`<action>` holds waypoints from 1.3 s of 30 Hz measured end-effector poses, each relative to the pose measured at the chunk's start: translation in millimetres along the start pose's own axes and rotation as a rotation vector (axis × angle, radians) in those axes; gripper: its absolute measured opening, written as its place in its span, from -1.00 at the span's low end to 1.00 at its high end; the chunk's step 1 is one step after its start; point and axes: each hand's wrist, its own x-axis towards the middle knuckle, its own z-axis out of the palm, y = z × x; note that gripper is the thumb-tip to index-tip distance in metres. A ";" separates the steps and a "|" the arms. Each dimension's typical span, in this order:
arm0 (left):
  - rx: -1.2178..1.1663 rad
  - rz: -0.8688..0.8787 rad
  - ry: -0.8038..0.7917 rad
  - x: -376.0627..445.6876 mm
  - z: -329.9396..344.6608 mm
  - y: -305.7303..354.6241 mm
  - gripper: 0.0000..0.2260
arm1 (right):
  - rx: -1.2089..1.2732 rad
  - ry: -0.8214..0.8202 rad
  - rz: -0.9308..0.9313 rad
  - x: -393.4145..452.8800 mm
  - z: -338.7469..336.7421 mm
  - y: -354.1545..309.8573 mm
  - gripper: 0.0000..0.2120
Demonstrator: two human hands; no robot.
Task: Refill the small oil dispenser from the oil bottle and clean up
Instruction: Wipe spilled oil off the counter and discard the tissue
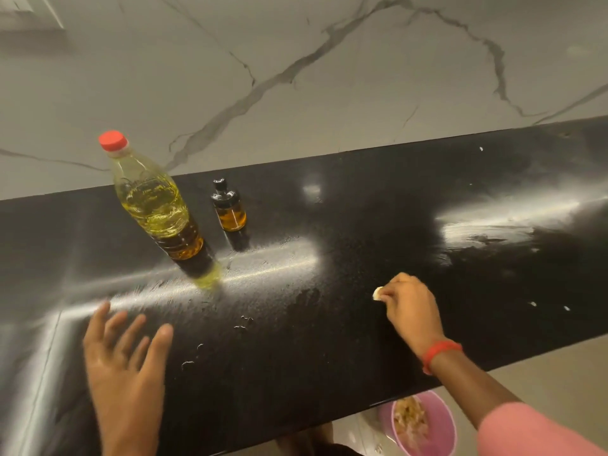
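Observation:
A clear oil bottle (154,205) with a red cap stands on the black counter (362,199), about half full of yellow oil. Just to its right stands the small oil dispenser (229,207), dark-capped, with amber oil inside. My right hand (409,307) pinches a small white wad (377,293) against the counter, well right of both bottles. My left hand (126,363) hovers or rests with fingers spread near the front left of the counter, holding nothing. Small wet streaks (243,322) lie between my hands.
A marble-patterned wall (296,77) rises behind the counter. Below the counter's front edge, on the floor, sits a pink bin (437,422) with scraps in it. Tiny white specks (533,303) dot the counter to the right. A shiny smeared patch (487,233) shows at right.

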 end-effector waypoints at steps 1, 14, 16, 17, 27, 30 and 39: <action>0.005 -0.011 0.023 -12.2 -7.4 -1.9 -0.30 | 0.074 -0.016 -0.021 -7.9 5.0 -9.5 -0.85; 0.178 -0.168 -0.076 -81.1 -30.6 -2.5 -0.52 | 0.012 -0.021 -0.055 44.9 -7.8 -40.8 -0.89; 0.192 -0.167 -0.064 -84.8 -25.4 3.4 -0.55 | 0.022 -0.106 -0.196 16.4 6.2 -68.8 -0.84; 0.202 -0.157 -0.068 -86.7 -21.5 5.9 -0.57 | 0.000 -0.180 -0.322 -3.4 14.9 -79.0 -0.79; 0.417 0.059 -0.213 -91.6 -9.8 31.0 -0.52 | -0.074 -0.090 -0.250 65.4 -3.8 -65.3 -0.86; 0.440 0.064 -0.184 -97.1 -4.8 35.7 -0.55 | -0.017 -0.134 -0.350 30.8 9.5 -88.7 -0.86; 0.427 -0.012 -0.153 -115.8 -16.6 44.2 -0.56 | -0.144 -0.247 -0.577 40.4 -1.5 -83.2 -0.83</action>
